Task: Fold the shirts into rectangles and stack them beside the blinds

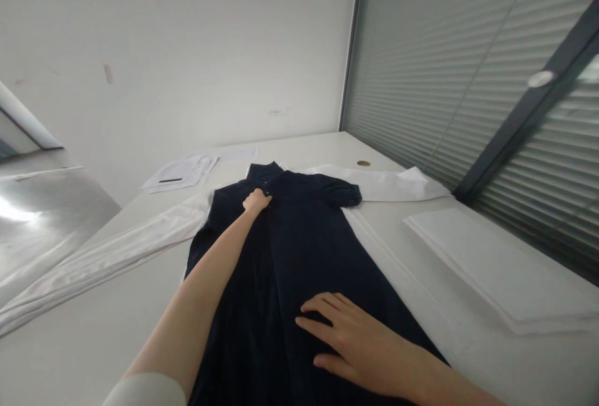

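A navy short-sleeved dress (309, 244) lies face up in the head view, collar at the far end and skirt toward me. Beneath it lies a white long-sleeved garment (393, 185), its sleeves stretched out to both sides. My left hand (256, 201) reaches up to the chest, its fingers closed on the dress's front placket just below the collar. Small buttons show beside those fingers. Over the lower right front is my right hand (344, 337), palm down with fingers spread; whether it presses on the cloth I cannot tell.
Loose paper sheets (180, 172) with a dark pen-like strip lie at the table's back left. A stack of white boards or paper (505, 262) sits at the right, below the window blinds (421, 82). A round cable hole (364, 163) is near the back corner.
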`<action>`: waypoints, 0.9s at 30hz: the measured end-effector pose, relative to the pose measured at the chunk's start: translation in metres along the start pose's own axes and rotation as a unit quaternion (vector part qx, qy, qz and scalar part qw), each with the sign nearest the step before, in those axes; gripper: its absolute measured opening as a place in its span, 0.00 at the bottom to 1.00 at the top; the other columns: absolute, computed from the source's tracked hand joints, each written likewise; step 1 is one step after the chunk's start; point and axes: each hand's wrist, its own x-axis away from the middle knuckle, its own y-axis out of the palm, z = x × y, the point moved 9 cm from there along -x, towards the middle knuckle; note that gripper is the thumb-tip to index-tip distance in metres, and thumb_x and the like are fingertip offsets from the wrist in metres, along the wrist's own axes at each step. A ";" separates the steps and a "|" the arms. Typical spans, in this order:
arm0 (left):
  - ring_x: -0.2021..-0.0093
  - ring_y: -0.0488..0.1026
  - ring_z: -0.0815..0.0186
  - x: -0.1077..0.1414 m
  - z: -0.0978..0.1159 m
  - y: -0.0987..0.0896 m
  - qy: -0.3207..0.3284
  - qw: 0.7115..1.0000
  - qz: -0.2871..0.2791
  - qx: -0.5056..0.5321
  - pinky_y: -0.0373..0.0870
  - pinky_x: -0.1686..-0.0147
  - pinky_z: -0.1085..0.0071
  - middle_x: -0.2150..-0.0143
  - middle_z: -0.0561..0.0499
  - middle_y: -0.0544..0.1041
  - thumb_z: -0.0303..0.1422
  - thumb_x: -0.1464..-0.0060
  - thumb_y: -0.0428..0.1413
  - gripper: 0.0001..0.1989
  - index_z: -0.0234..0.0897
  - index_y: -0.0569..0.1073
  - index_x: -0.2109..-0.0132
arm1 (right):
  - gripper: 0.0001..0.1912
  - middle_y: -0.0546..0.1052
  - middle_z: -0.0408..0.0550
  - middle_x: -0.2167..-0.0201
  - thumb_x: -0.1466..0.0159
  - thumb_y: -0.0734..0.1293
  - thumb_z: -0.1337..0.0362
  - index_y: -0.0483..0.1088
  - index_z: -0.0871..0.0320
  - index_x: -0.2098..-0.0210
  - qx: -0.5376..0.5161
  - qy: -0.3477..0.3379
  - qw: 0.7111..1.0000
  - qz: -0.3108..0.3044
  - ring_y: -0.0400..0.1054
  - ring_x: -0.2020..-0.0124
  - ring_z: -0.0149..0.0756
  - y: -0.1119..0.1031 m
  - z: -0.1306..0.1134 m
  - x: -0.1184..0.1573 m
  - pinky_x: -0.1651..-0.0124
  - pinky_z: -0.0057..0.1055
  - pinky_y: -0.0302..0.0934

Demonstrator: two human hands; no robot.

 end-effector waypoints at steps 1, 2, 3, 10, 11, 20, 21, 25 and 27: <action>0.47 0.76 0.46 0.000 -0.003 0.001 -0.008 1.000 0.003 0.000 0.73 0.53 0.54 0.49 0.36 0.79 0.45 0.44 0.58 0.17 0.39 0.76 0.54 | 0.26 0.68 0.50 0.39 0.32 0.67 0.57 0.64 0.51 0.36 -0.006 0.002 1.000 0.000 0.60 0.39 0.44 0.000 0.001 0.000 0.38 0.44 0.56; 0.47 0.76 0.47 0.001 -0.006 0.001 -0.017 1.000 0.006 0.000 0.73 0.53 0.55 0.49 0.37 0.78 0.45 0.43 0.57 0.16 0.40 0.77 0.54 | 0.26 0.68 0.50 0.39 0.32 0.67 0.57 0.64 0.51 0.36 -0.012 0.003 1.000 0.001 0.60 0.39 0.44 -0.001 0.001 0.000 0.37 0.44 0.56; 0.46 0.76 0.48 0.001 -0.009 0.002 -0.022 1.000 0.009 0.003 0.72 0.52 0.56 0.48 0.38 0.79 0.45 0.42 0.56 0.15 0.41 0.77 0.54 | 0.26 0.68 0.50 0.39 0.32 0.67 0.57 0.65 0.50 0.36 -0.020 0.004 1.000 0.001 0.59 0.39 0.44 -0.001 0.003 0.000 0.37 0.43 0.55; 0.48 0.76 0.55 0.003 -0.018 -0.002 -0.009 0.999 0.029 0.038 0.71 0.53 0.64 0.51 0.45 0.80 0.43 0.39 0.55 0.11 0.44 0.78 0.56 | 0.27 0.68 0.48 0.41 0.35 0.70 0.59 0.67 0.47 0.38 -0.071 0.028 0.997 -0.003 0.59 0.39 0.42 -0.001 0.010 -0.002 0.37 0.43 0.55; 0.48 0.76 0.55 0.003 -0.019 -0.002 -0.007 0.998 0.032 0.044 0.71 0.54 0.64 0.51 0.46 0.80 0.42 0.39 0.55 0.11 0.44 0.78 0.56 | 0.27 0.68 0.48 0.40 0.35 0.70 0.59 0.66 0.47 0.38 -0.071 0.033 0.997 -0.005 0.59 0.39 0.43 0.000 0.010 -0.002 0.37 0.44 0.54; 0.48 0.76 0.60 0.012 -0.021 -0.004 0.028 0.991 0.075 0.104 0.69 0.54 0.68 0.52 0.52 0.82 0.40 0.38 0.55 0.12 0.46 0.75 0.49 | 0.27 0.66 0.49 0.39 0.36 0.70 0.62 0.67 0.47 0.38 -0.065 0.072 0.995 -0.030 0.59 0.38 0.46 0.005 0.013 -0.004 0.35 0.48 0.54; 0.48 0.76 0.60 0.014 -0.021 -0.005 0.034 0.990 0.080 0.108 0.69 0.53 0.68 0.52 0.52 0.82 0.40 0.38 0.55 0.13 0.46 0.74 0.48 | 0.27 0.67 0.49 0.39 0.36 0.70 0.62 0.67 0.46 0.38 -0.067 0.072 0.995 -0.027 0.59 0.38 0.46 0.006 0.014 -0.004 0.36 0.47 0.55; 0.48 0.76 0.62 0.019 -0.019 -0.005 0.058 0.988 0.084 0.119 0.70 0.54 0.69 0.51 0.55 0.81 0.36 0.38 0.54 0.14 0.48 0.73 0.46 | 0.26 0.68 0.49 0.41 0.37 0.70 0.62 0.68 0.47 0.39 -0.056 0.073 0.996 -0.005 0.61 0.40 0.46 0.011 0.016 -0.005 0.38 0.45 0.59; 0.49 0.76 0.61 0.019 -0.017 -0.006 0.067 0.987 0.086 0.121 0.71 0.55 0.68 0.52 0.56 0.81 0.37 0.39 0.55 0.13 0.49 0.74 0.47 | 0.25 0.70 0.51 0.43 0.37 0.70 0.62 0.69 0.49 0.40 -0.038 0.071 0.997 0.010 0.64 0.43 0.47 0.016 0.018 -0.007 0.40 0.46 0.61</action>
